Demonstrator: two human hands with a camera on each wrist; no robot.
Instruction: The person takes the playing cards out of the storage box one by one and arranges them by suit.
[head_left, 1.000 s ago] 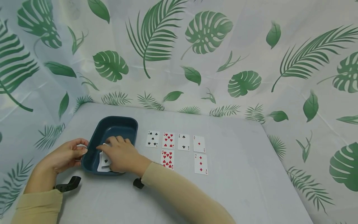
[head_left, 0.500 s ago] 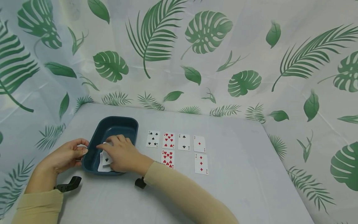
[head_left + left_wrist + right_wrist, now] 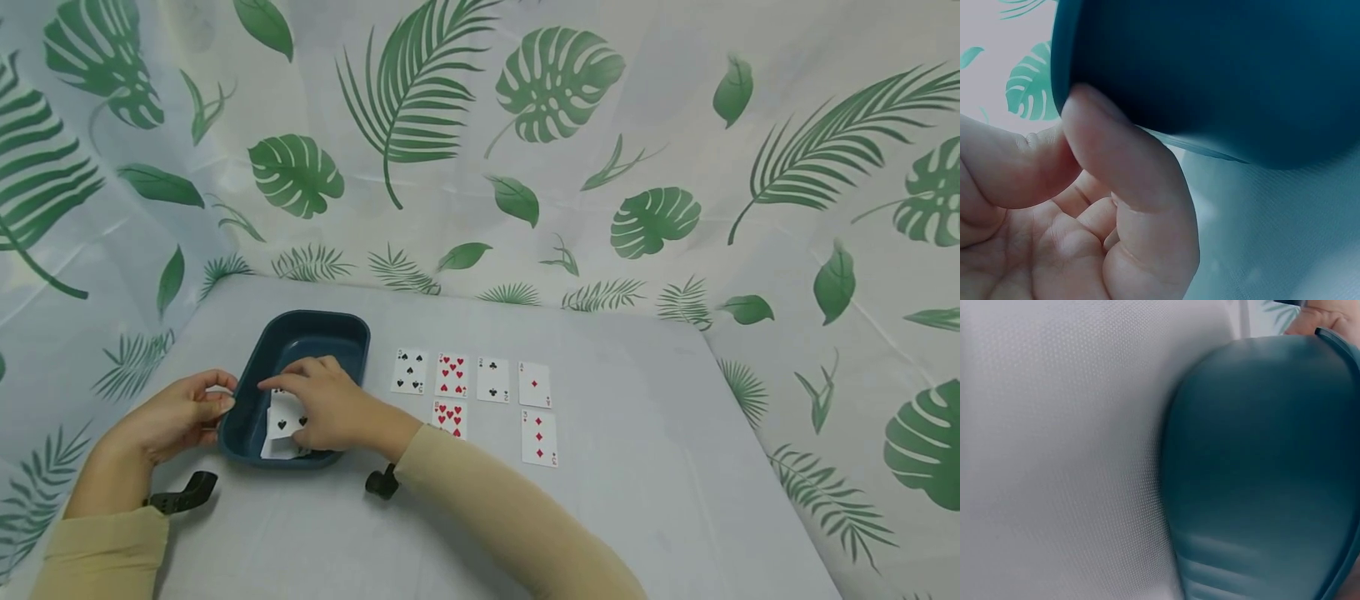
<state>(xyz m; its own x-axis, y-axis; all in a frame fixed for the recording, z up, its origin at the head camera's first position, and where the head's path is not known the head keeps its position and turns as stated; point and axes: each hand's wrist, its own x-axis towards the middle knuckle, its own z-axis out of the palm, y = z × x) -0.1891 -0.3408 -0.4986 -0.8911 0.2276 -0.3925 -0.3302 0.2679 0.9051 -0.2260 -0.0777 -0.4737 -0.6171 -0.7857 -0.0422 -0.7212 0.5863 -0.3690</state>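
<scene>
In the head view a dark blue tray [image 3: 318, 321] stands at the table's left, with several white playing cards in its near end. My left hand [image 3: 180, 412] grips its left side; in the left wrist view a curled finger [image 3: 1141, 181] meets the tray wall [image 3: 1222, 75]. My right hand [image 3: 330, 408] reaches inside and pinches a spade playing card [image 3: 283, 415], its finger at the top edge and thumb lower down. Other cards [image 3: 277, 450] lie beneath, partly covered. The right wrist view shows the tray's outer wall [image 3: 1260, 456]; the right fingers are hidden there.
Right of the tray lie a five of spades [image 3: 409, 372], a seven of hearts [image 3: 452, 377], a two of clubs [image 3: 492, 381] and an ace of diamonds [image 3: 535, 385]. Below them are another hearts card [image 3: 448, 417], partly behind the sleeve, and a three of diamonds [image 3: 539, 437].
My right hand has shifted slightly right, and more of the spade card's face shows beneath its fingers. The left hand and the tray stay put.
</scene>
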